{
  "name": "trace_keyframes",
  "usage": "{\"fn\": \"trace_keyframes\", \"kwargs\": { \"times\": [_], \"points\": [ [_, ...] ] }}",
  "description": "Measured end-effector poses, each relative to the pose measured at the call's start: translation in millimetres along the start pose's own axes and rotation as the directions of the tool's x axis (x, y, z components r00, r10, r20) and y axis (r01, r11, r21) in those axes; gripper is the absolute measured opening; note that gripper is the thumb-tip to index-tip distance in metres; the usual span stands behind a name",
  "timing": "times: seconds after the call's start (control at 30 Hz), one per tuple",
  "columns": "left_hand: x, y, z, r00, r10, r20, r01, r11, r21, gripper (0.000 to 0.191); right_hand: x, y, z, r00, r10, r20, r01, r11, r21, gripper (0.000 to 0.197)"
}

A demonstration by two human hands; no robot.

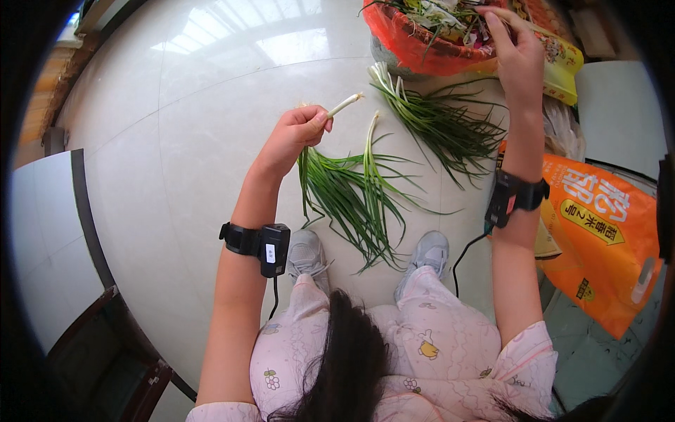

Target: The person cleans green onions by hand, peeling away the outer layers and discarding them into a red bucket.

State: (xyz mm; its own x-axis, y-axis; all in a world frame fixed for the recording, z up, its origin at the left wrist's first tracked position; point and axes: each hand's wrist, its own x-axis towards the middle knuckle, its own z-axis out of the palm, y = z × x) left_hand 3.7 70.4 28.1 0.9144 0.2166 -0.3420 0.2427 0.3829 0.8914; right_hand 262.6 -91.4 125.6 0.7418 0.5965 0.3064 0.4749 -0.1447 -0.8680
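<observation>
My left hand [301, 132] is closed around a scallion [345, 105], its white root end sticking out to the right. Below that hand, a loose pile of scallions [343, 190] spreads over the floor. One paler scallion [370, 153] lies across the pile's right side. Farther up and to the right rests a bunch of scallions [437, 116] with white ends together. My right hand [519, 58] is over the right rim of a waste bin lined with a red plastic bag [390, 37]. Its fingertips are near the scraps [448, 18] inside; whether they pinch anything is unclear.
An orange rice bag [596, 221] lies at my right, beside a clear plastic bag [564, 126]. Behind my right hand is a yellow printed package [561, 68]. My grey shoes [307, 253] flank the scallion pile. A white panel with a dark edge [58, 227] stands at left.
</observation>
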Motion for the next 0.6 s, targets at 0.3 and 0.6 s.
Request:
{"fn": "trace_keyframes", "kwargs": {
  "times": [0.3, 0.6],
  "points": [
    [-3, -4, 3, 0.996, -0.038, -0.08, 0.036, 0.999, -0.028, 0.024, 5, -22, 12, 0.972, -0.213, 0.103, 0.236, 0.856, -0.46, 0.025],
    [4, -4, 10, 0.998, -0.014, -0.068, 0.009, 0.997, -0.081, 0.024, 16, -18, 0, 0.926, -0.376, 0.028, 0.35, 0.829, -0.436, 0.017]
  ]
}}
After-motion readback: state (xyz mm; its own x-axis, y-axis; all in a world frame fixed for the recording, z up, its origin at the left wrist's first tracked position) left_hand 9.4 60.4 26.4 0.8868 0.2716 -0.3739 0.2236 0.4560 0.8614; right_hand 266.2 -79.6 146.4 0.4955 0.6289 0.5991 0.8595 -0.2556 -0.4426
